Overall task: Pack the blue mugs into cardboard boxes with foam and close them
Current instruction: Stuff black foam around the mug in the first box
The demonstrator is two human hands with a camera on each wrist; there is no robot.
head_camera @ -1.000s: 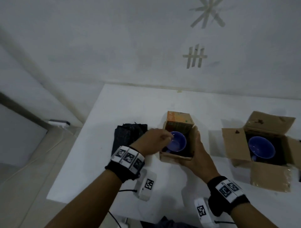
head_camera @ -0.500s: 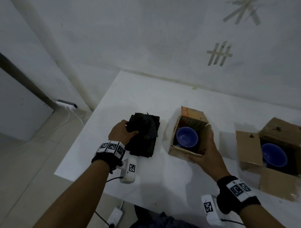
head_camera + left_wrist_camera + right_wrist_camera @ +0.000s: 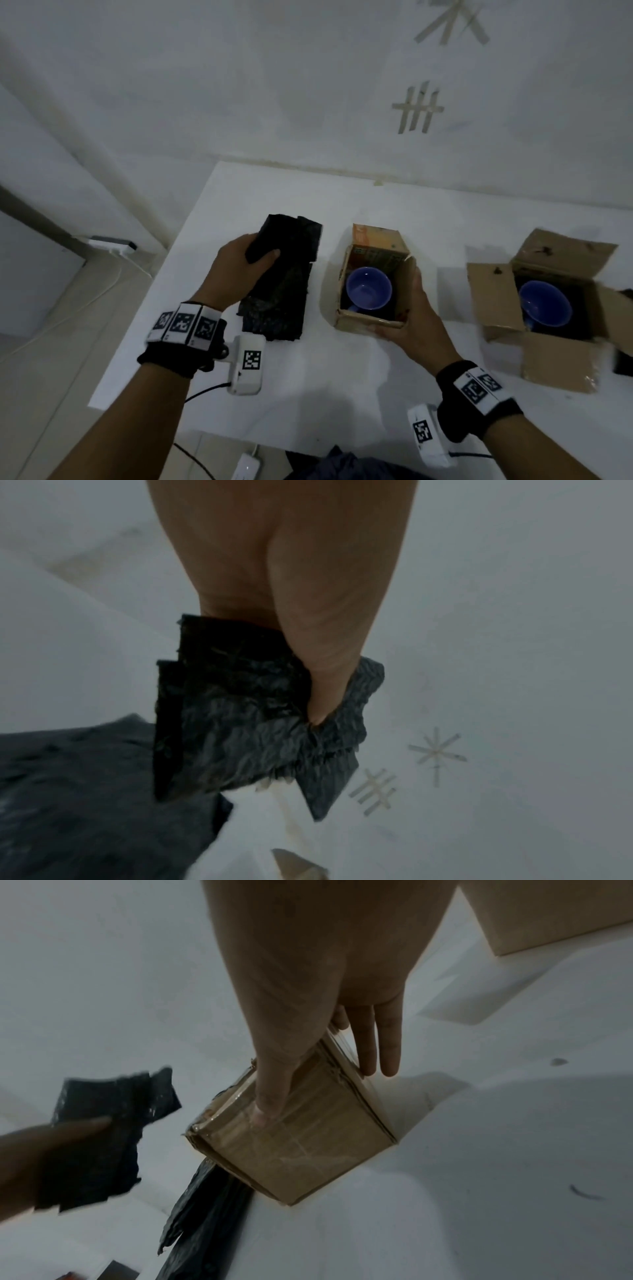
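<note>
While the left hand (image 3: 239, 274) pinched a crumpled black sheet (image 3: 284, 236) above the black stack (image 3: 274, 315), right hand (image 3: 416, 322) clasped the small open box (image 3: 356, 322) on the white table (image 3: 342, 394), thumb and fingers on adjacent sides, blue cup (image 3: 368, 289) inside

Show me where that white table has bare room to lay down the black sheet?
Widest bare patch: the far strip of the table, between the small box, the large box and the wall. Another lies along the near edge, before the small box. A narrower gap separates the two boxes. Crowded: the left, where the black stack lies beside the small box.
</note>
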